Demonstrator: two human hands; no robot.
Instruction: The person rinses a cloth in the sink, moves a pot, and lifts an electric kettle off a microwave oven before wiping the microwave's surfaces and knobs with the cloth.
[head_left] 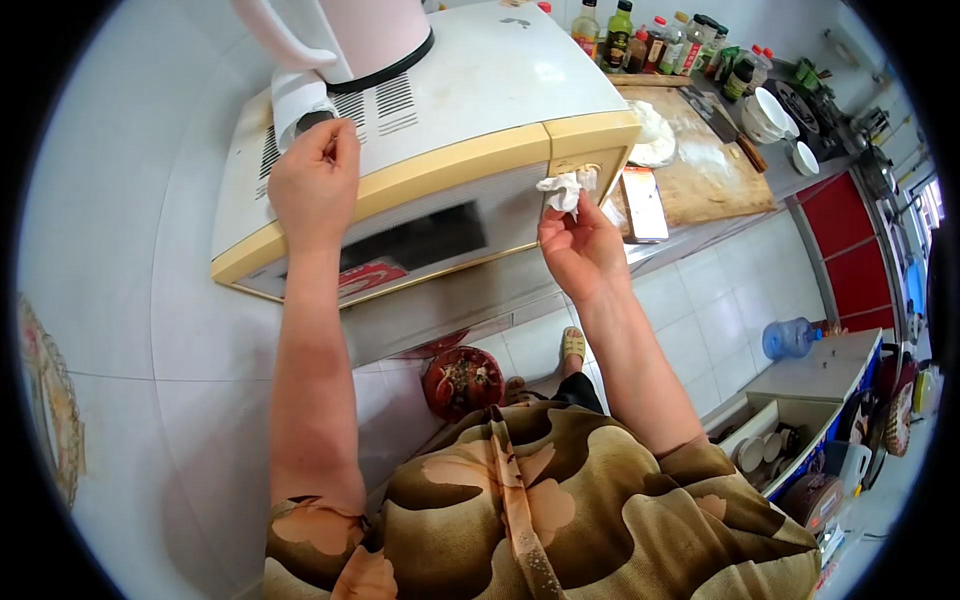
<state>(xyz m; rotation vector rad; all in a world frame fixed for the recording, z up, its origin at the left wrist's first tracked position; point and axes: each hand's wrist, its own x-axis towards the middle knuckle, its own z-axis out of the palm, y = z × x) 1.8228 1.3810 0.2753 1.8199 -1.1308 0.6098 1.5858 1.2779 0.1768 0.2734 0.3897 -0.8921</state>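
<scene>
A white microwave oven (470, 95) with a cream-yellow front frame stands before me. My left hand (318, 185) is closed at its top front edge, right by a white paper roll (295, 98) with a dark hollow end. Whatever those fingers hold, if anything, is hidden. My right hand (585, 245) pinches a crumpled white tissue (563, 188) against the control panel at the right end of the microwave's front. A pink kettle (385, 35) with a black base sits on top, behind the roll.
To the right, a floury wooden board (715, 160) holds a cleaver (712, 115) and a bowl of white dough or flour (650, 135). A phone (645, 205) lies by the board's edge. Sauce bottles (665, 45) line the wall. A red bin (463, 385) stands on the floor below.
</scene>
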